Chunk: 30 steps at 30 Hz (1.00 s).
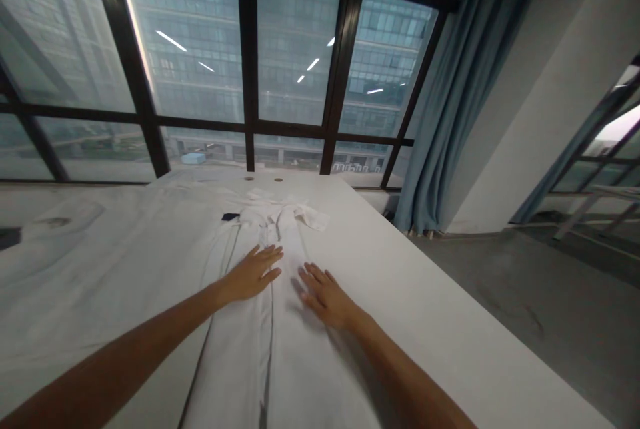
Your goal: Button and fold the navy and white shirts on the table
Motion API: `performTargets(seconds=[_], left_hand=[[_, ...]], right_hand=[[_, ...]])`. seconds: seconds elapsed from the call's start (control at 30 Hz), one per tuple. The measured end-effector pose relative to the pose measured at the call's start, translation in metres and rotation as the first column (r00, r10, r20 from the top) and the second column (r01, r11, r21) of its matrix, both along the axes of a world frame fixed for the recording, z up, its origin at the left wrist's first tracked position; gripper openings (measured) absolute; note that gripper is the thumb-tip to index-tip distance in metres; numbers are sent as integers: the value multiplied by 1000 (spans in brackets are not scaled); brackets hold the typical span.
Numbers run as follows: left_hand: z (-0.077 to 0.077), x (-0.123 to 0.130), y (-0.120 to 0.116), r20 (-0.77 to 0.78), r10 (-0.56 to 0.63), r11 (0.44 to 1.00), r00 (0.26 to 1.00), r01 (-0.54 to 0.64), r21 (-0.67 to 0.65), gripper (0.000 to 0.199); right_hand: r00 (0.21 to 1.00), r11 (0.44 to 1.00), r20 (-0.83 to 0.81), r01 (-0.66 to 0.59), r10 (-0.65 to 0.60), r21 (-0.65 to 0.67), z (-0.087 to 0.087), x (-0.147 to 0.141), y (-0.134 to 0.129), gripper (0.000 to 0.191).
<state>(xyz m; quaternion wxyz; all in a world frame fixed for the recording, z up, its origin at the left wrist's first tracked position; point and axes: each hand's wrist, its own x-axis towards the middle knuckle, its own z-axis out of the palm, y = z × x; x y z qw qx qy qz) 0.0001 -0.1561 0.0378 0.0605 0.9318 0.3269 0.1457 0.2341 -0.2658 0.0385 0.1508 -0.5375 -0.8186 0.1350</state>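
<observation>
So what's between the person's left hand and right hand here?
In the head view, a strip of the white cloth shows between the left hand and the right hand; nothing else is visible there.

The lower edge cuts off the garment (303,362), the left edge a dark patch (9,237) and the top edge the curtain (457,109), the palms of the left hand (253,274) and slightly blurred right hand (325,297) are hidden, and the white shapes (356,168) outside are too small to tell.
</observation>
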Motion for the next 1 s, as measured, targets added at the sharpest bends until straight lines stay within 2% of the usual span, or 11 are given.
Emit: performTargets(seconds=[0.1, 0.17, 0.3, 0.4, 0.47, 0.57, 0.63, 0.67, 0.83, 0.93, 1.0], left_hand=[[-7, -45, -47, -46, -1, 997, 999, -2, -73, 55], [-16, -63, -70, -76, 21, 993, 997, -29, -111, 57], [-33, -68, -95, -89, 44, 987, 995, -57, -151, 60], [-35, -67, -99, -14, 67, 978, 998, -69, -196, 57], [-33, -76, -96, 108, 77, 967, 991, -48, -249, 51], [-28, -103, -88, 264, 45, 956, 964, 35, -290, 40], [-26, -122, -85, 256, -2, 960, 967, 73, -271, 35], [-25, -129, -85, 225, -33, 962, 974, 91, -255, 34], [-18, -134, -104, 56, -214, 940, 975, 222, -261, 51], [-16, -124, -118, 67, -259, 923, 963, 268, -278, 54], [-13, -118, -125, 99, -252, 920, 963, 270, -283, 51]], right_hand=[[997, 997, -17, -74, 75, 24, 6, -14, -12, 67], [984, 984, -4, -179, 179, 6, 7, -29, -23, 74], [926, 928, 74, -368, 371, -59, -1, -54, -42, 101], [894, 900, 101, -431, 436, -64, -7, -55, -46, 102], [906, 909, 82, -415, 416, -28, -11, -45, -43, 87], [976, 971, 14, -220, 219, 99, -15, -16, -33, 53], [996, 983, -14, -81, 85, 163, -15, 5, -29, 48], [998, 985, -13, -58, 61, 162, -14, 14, -28, 49], [991, 991, 13, -132, 132, 3, 3, 28, -40, 61], [980, 979, 12, -195, 196, -58, 11, 27, -51, 64], [972, 971, -12, -235, 234, -55, 11, 28, -58, 54]])
